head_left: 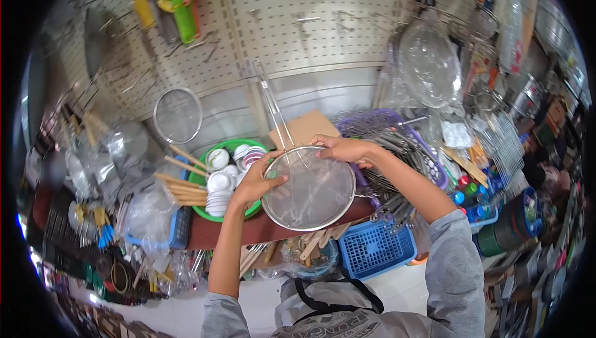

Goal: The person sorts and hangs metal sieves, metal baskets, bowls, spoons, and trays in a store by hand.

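Observation:
A round fine-mesh strainer (316, 195) with a metal rim and a long wire handle (270, 99) is held in front of my body, its handle pointing up toward the pegboard. My left hand (257, 179) grips the rim at the upper left, the thumb lying over the mesh. At the top of the rim, near the base of the handle, my right hand (343, 150) pinches the edge. Behind the strainer are a green basket (233, 143) of small white dishes and a piece of brown cardboard (304, 127).
A purple basket (442, 176) of metal utensils stands right of the strainer, a blue basket (379, 248) below it. Wooden-handled tools (183, 190) lie at the left. Wrapped strainers (429, 58) and a green tool (183, 9) hang on the pegboard (323, 40).

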Demonstrator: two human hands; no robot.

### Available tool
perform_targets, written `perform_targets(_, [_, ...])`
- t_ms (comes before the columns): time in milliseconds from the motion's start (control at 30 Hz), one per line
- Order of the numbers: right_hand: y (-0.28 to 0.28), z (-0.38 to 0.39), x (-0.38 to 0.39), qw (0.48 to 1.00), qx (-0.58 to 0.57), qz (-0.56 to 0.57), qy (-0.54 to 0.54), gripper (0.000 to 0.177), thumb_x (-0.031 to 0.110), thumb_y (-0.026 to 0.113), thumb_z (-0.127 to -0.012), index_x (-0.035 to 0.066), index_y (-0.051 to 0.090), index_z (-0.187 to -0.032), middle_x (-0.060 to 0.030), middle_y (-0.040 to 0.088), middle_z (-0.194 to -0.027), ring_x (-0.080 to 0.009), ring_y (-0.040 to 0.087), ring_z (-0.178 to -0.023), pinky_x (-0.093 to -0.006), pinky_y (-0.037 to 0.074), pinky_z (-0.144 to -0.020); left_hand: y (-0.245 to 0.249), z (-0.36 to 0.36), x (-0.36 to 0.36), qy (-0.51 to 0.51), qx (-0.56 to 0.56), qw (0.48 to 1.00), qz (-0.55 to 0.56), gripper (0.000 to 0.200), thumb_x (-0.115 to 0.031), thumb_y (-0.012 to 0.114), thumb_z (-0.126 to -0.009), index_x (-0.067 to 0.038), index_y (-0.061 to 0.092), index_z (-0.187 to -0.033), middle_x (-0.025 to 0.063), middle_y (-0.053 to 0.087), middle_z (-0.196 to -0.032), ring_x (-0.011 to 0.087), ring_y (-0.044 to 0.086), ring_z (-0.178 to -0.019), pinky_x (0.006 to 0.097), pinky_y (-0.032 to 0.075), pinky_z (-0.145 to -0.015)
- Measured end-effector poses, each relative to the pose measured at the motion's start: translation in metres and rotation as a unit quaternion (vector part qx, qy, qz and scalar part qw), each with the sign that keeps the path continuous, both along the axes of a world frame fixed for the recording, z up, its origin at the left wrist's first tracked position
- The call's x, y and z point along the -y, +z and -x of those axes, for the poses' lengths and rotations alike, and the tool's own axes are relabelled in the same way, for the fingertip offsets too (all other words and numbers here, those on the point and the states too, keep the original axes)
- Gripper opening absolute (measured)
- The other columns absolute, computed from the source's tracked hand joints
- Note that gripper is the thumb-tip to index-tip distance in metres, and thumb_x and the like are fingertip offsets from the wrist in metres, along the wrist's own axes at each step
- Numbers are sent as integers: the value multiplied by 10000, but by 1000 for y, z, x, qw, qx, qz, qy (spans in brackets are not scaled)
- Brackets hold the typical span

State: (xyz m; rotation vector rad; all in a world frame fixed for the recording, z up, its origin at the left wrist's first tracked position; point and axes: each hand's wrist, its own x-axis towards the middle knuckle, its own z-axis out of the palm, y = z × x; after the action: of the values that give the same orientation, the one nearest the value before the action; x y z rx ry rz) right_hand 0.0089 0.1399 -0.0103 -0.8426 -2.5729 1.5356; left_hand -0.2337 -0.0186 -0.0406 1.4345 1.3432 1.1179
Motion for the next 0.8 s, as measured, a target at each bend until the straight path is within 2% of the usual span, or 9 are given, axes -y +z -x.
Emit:
perform_targets(100, [-41, 39, -25, 991, 5, -16, 131, 383, 181, 596, -1041, 94, 450, -1384, -79, 652, -1196, -132, 615, -1052, -300, 548, -841, -14, 22, 22, 12, -14, 1000, 1, 691, 23, 796, -838, -55, 528, -1470, 103, 589, -1417, 203, 511, -1335, 327, 404, -1133])
perform_targets(133, [-39, 51, -23, 987, 28, 7, 161, 387, 171, 610, -1034, 87, 454, -1379, -82, 655, -1203, -134, 615, -1051, -298, 548, -838, -22, 31, 26, 17, -45, 999, -15, 727, 58, 783, -826, -90, 527, -1490, 49, 577, -1390, 155, 549, -1250, 294, 495, -1020])
perform_targets(167, [-38, 63, -20, 980, 52, 28, 189, 392, 162, 623, -1027, 80, 458, -1373, -84, 658, -1210, -136, 616, -1049, -297, 548, -835, -28, 38, 32, 29, -33, 999, 4, 722, 59, 782, -826, -92, 533, -1487, 44, 590, -1372, 153, 558, -1236, 292, 495, -1015])
perform_targets(333, [-39, 129, -10, 943, 232, 92, 218, 499, 283, 743, -957, 80, 551, -1370, -87, 669, -1220, -209, 689, -1078, -430, 632, -863, -34, 53, 62, 71, -4, 997, 36, 661, 28, 767, -857, -103, 571, -1474, 14, 626, -1339, 119, 575, -1167, 263, 495, -969])
perform_targets(433, [-36, 159, -8, 936, 253, 121, 215, 565, 316, 769, -934, 99, 546, -1406, -94, 667, -1233, -208, 689, -1055, -416, 630, -866, -41, 63, 75, 94, -17, 995, 31, 640, -15, 768, -875, -104, 576, -1479, 12, 622, -1361, 109, 565, -1158, 266, 484, -973])
perform_targets(500, [-38, 169, -1, 950, 217, 121, 191, 574, 363, 775, -923, 143, 565, -1410, -62, 669, -1248, -202, 690, -1018, -413, 622, -888, -43, 70, 84, 133, -7, 988, 85, 639, -28, 775, -876, -96, 575, -1479, 14, 635, -1345, 117, 566, -1162, 275, 475, -987])
perform_targets(700, [-74, 208, 18, 960, 134, 122, 215, 553, 439, 761, -908, 227, 609, -1396, -49, 664, -1294, -227, 661, -1119, -456, 594, -939, -84, 106, 108, 200, -34, 979, 17, 520, -112, 787, -917, -48, 633, -1409, 58, 697, -1281, 123, 598, -1139, 297, 474, -1010])
perform_targets(733, [-68, 202, 32, 966, 115, 131, 192, 496, 431, 759, -910, 203, 650, -1338, -42, 705, -1162, -184, 688, -988, -418, 617, -837, -87, 110, 114, 206, -23, 978, 11, 513, -113, 784, -920, -47, 635, -1407, 61, 698, -1286, 125, 599, -1144, 299, 474, -1010])
perform_targets(800, [-76, 207, 46, 964, 119, 70, 226, 520, 419, 751, -929, 192, 638, -1384, -24, 715, -1137, -138, 673, -926, -364, 600, -791, -94, 117, 126, 221, -24, 975, 3, 496, -118, 778, -925, -43, 641, -1396, 73, 703, -1285, 130, 606, -1141, 303, 479, -1004])
